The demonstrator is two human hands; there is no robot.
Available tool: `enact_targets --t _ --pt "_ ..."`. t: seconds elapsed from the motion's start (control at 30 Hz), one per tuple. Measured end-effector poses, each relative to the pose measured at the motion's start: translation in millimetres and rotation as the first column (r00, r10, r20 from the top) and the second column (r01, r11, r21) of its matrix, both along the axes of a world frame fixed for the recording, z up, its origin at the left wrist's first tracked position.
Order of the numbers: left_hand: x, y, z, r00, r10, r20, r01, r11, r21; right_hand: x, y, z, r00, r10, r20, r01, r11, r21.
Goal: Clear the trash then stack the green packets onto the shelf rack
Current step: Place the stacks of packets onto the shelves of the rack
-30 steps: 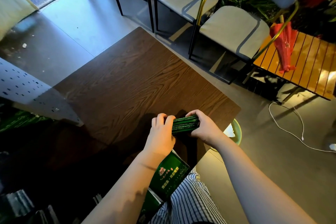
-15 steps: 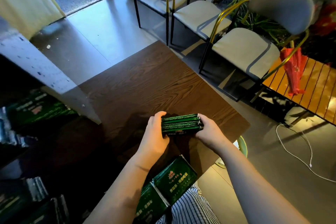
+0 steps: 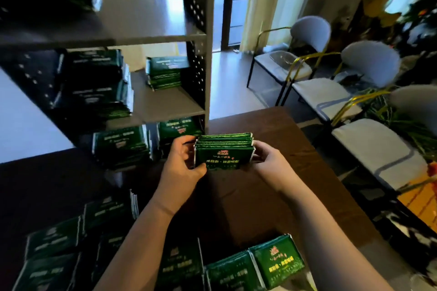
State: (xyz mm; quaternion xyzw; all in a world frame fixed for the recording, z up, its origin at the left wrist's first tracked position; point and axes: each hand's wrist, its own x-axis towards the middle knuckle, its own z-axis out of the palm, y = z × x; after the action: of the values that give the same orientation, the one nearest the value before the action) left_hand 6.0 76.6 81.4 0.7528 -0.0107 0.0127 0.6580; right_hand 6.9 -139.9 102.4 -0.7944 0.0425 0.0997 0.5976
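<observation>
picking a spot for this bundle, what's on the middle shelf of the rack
The middle shelf carries a big blurred pile of green packets on the left and a shorter stack at the back right, with bare board between. Anything behind the big pile is hidden.

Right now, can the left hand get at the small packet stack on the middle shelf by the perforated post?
Probably not yet: the left hand grips the bundle of packets together with the right hand. The small stack sits on an open-fronted shelf, so once freed, the way looks clear.
</observation>
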Motion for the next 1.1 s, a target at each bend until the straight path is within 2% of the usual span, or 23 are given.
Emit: enact_targets --t 0.23,0.33,0.43,0.6,0.7,0.77,0.87,0.97,1.03,1.1 --pt "-11.8 58.1 42.2 0.98 0.193 0.048 -0.182 0.968 -0.173 13.3 65.3 43.2 0.991 0.115 0.072 -0.12 0.991 0.062" --pt "-5.8 71.1 52.1 0.962 0.272 -0.04 -0.273 0.925 -0.264 16.9 81.6 57.5 0.991 0.12 0.068 -0.127 0.983 0.129" --pt "1.5 77.3 56.1 0.937 0.308 -0.164 -0.347 0.863 -0.368 21.7 96.4 69.5 0.998 0.06 0.008 -0.06 0.96 0.274" --pt "12.4 77.3 70.0 0.905 0.294 -0.308 -0.423 0.701 -0.575 36.9 121.3 72.7 0.986 -0.03 -0.165 0.119 0.816 0.566" --pt "20.2 73.8 73.4 0.914 0.292 -0.282 -0.406 0.658 -0.634 43.3 133.9 76.9 0.966 -0.041 -0.256 0.212 0.693 0.689" --pt "27.3 71.9 76.3 0.915 0.332 -0.228 -0.402 0.713 -0.575 47.7 140.2 83.7 0.957 -0.037 -0.288 0.246 0.634 0.733" --pt "38.8 74.1 85.6 0.89 0.448 -0.082 -0.447 0.826 -0.343 55.7 148.1 92.9 0.946 -0.008 -0.324 0.275 0.547 0.791" --pt "50.4 79.5 103.3 0.891 0.443 0.099 -0.425 0.891 -0.158 71.5 157.8 94.3 0.928 -0.044 -0.37 0.339 0.509 0.791" --pt "63.0 81.6 113.2 0.893 0.416 0.172 -0.422 0.907 -0.002 84.8 166.4 94.7 0.915 -0.099 -0.391 0.383 0.515 0.767" --pt "77.6 82.7 118.6 0.891 0.399 0.216 -0.438 0.882 0.176 95.2 175.4 97.9 0.902 -0.139 -0.41 0.421 0.505 0.754"
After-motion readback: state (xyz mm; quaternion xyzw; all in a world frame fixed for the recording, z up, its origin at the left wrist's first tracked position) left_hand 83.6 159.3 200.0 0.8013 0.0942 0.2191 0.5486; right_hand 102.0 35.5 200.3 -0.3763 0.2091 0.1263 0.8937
